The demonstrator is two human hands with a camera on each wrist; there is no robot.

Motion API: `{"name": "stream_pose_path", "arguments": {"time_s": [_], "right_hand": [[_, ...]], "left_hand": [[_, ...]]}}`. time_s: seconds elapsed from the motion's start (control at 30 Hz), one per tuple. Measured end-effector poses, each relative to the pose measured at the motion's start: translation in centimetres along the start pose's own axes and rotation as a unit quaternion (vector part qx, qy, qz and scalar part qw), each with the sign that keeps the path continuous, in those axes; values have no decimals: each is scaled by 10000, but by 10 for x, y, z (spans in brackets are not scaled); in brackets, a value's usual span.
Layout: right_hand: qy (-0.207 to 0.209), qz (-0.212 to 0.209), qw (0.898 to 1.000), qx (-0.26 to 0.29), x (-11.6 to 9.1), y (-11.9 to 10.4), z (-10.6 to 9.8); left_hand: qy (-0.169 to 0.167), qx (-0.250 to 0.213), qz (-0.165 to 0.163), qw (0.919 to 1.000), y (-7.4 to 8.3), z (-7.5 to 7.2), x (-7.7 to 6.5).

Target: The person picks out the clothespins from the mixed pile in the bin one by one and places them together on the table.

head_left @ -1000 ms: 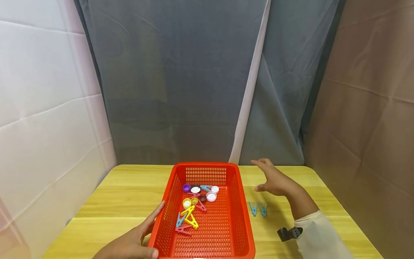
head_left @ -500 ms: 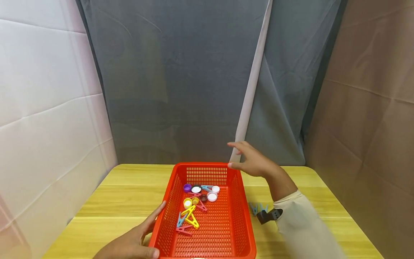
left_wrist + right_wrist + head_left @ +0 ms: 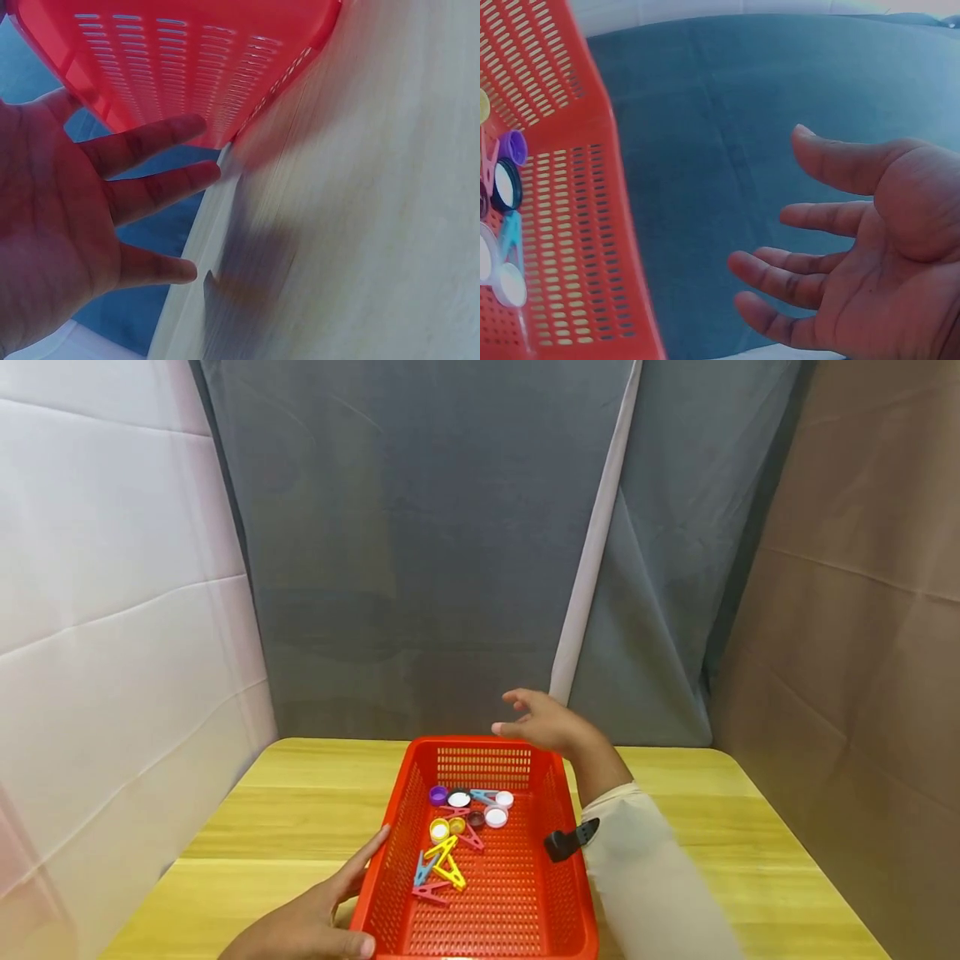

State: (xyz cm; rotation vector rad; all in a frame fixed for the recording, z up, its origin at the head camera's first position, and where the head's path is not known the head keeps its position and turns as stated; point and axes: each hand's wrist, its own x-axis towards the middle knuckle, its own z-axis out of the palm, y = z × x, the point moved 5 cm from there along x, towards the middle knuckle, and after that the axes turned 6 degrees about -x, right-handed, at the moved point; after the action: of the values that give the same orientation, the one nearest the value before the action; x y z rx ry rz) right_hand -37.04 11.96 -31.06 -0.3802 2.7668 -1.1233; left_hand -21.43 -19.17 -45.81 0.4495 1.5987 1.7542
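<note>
A red plastic basket (image 3: 510,893) stands on the table and holds several bottle caps and clothespins. Inside, there are a purple cap (image 3: 438,795), a pink-rimmed white cap (image 3: 496,816), a yellow cap (image 3: 439,831), a yellow clothespin (image 3: 450,874), a blue clothespin (image 3: 423,867) and a pink clothespin (image 3: 431,893). My left hand (image 3: 311,914) rests against the basket's left side, its fingers spread and mostly straight in the left wrist view. My right hand (image 3: 551,722) hovers over the far right rim, fingers relaxed and apart, with nothing held in the right wrist view.
The wooden table (image 3: 750,843) extends to both sides of the basket. A grey curtain (image 3: 450,568) hangs behind it, with a white cloth (image 3: 127,610) on the left and a brown cloth (image 3: 847,610) on the right.
My right hand has moved left from beside the basket to above its far right rim. The forearm now hides the two blue clothespins seen earlier on the table. The left hand stays put.
</note>
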Motion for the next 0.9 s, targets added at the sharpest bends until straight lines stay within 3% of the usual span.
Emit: {"name": "stream_pose_path", "arguments": {"time_s": [0.17,0.3,0.57,0.9], "right_hand": [[-170,334,9991,-200,10,8,15],[-527,229,9981,-204,21,14,28],[-1370,260,9886,568,29,33,55],[-1840,606,9754,1054,30,60,74]], "left_hand": [[-131,148,54,9998,2,3,3],[-122,215,72,9997,2,2,4],[-75,49,-9,10000,-1,0,5],[-23,32,-74,10000,-1,-1,5]]}}
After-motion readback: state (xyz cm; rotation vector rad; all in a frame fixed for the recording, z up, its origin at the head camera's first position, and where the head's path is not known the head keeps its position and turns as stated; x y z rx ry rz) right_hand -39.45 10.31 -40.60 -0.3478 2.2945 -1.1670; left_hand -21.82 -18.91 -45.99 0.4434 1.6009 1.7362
